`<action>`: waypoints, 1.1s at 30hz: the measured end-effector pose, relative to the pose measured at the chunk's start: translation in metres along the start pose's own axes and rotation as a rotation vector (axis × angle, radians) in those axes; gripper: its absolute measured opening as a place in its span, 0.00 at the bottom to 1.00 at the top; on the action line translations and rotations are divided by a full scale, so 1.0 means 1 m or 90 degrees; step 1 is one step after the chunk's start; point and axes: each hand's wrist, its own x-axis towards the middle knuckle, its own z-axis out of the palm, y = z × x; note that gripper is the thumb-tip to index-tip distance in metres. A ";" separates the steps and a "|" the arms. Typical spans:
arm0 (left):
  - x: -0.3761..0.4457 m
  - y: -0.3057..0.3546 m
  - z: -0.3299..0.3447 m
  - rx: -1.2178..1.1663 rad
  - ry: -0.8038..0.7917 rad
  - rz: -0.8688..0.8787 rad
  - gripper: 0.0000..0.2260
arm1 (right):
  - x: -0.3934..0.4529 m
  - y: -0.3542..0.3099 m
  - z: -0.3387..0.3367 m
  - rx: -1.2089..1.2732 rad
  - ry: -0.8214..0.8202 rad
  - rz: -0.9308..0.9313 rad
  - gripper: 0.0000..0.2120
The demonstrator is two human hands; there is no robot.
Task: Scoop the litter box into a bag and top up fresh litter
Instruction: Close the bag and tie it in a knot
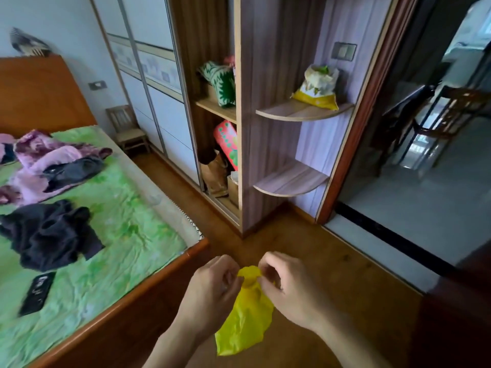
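Yellow bag [245, 317] held near, low centre, above the wooden floor [305, 251]. Left hand [212, 285] and right hand [287, 285] both pinch its bunched top, fingers clamped on the film. Thin, crinkled, limp plastic; judged very light, slippery and tearable. Best taken at the mouth edges. No litter box visible.

I'm seeing a thin crinkly yellow plastic bag [245, 317]; glossy wood floor [305, 251]; rumpled green cloth bedsheet [119, 235] looking matt.

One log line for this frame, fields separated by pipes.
stage: opening bag | left hand: pinches yellow bag top | right hand: pinches top | litter box: unseen
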 end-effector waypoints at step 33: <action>0.194 -0.149 0.077 0.098 0.153 -0.425 0.35 | 0.341 0.135 0.065 0.127 -0.344 -0.131 0.07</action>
